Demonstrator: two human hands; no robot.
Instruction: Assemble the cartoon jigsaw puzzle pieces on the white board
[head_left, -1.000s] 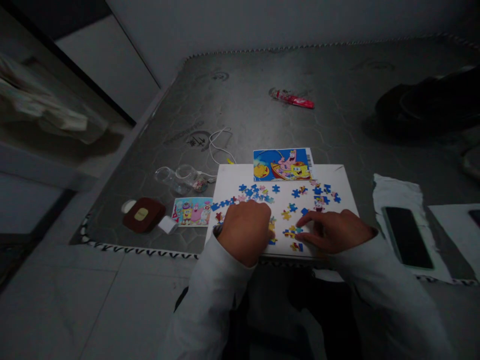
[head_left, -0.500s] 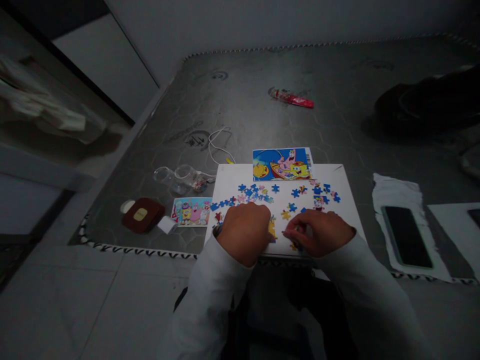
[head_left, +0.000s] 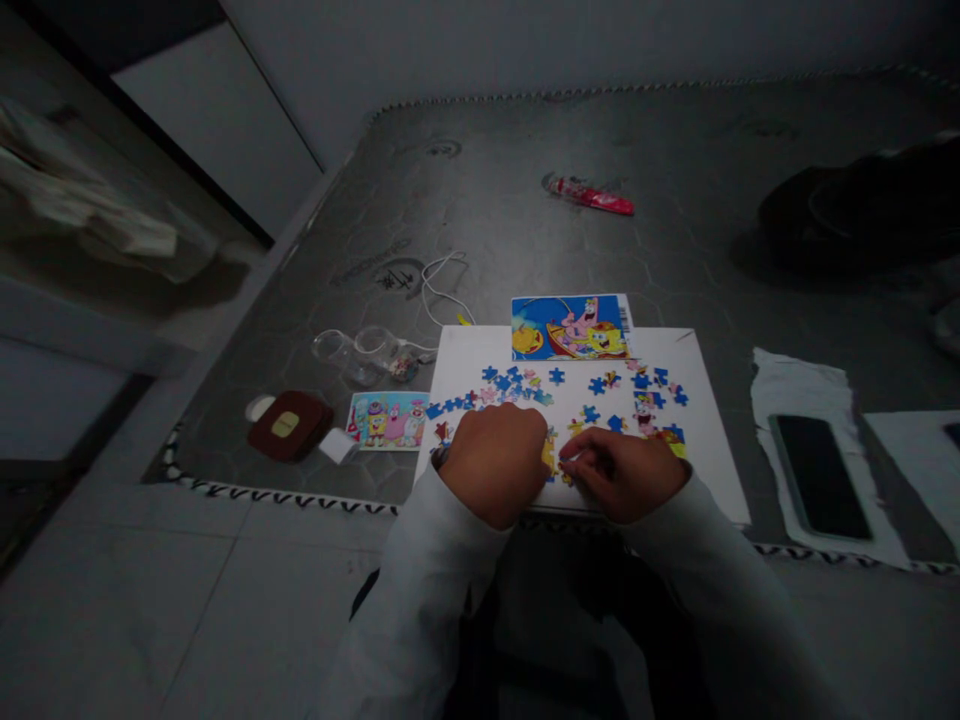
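A white board (head_left: 697,400) lies at the near edge of a grey mattress (head_left: 525,220), with several loose blue and yellow puzzle pieces (head_left: 517,382) scattered on it. My left hand (head_left: 495,460) rests curled over pieces at the board's near left. My right hand (head_left: 626,470) sits just beside it, fingers pinched together on the pieces between the two hands; what they grip is hidden. A cartoon reference picture (head_left: 570,327) lies at the board's far edge.
A second cartoon card (head_left: 386,420), a dark red case (head_left: 289,425), a small white block (head_left: 335,446), clear plastic bits (head_left: 360,352) and a white cable (head_left: 439,280) lie left of the board. A phone (head_left: 817,475) on white paper lies right, a red wrapper (head_left: 589,195) far back.
My right hand has slid left across the board, its fingers curling from stretched flat to a pinch beside my left hand. The left hand has stayed put.
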